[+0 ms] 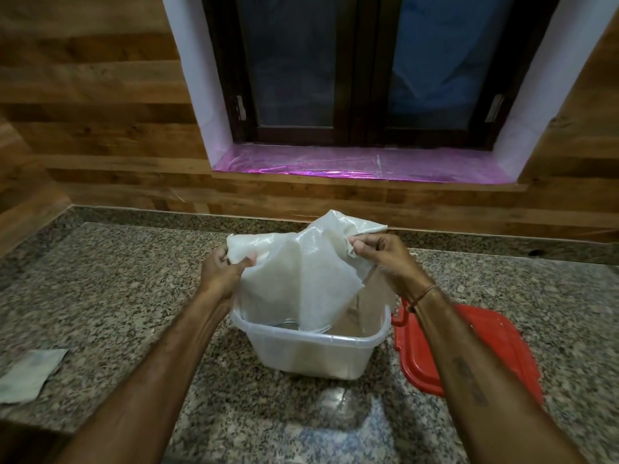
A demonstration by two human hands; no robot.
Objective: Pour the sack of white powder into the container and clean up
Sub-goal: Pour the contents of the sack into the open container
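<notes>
Near the middle of the speckled stone bench (110, 283), a clear plastic container (311, 349) stands open, and both hands hold a white woven sack (301, 272) above it. The left hand (222, 274) pinches the sack's left upper edge between thumb and fingers; the right hand (382, 254) grips the right upper corner in a closed fist — a thin cord sits on that wrist. The sack hangs limp and crumpled, its lower end dipping inside the container's rim. Whether powder lies in the container I cannot tell. A red lid (469, 349) lies flat on the bench just right of the container, partly behind the right forearm. Toward the bench's left edge lies a small pale scrap (30, 375) — well apart from the rest.
</notes>
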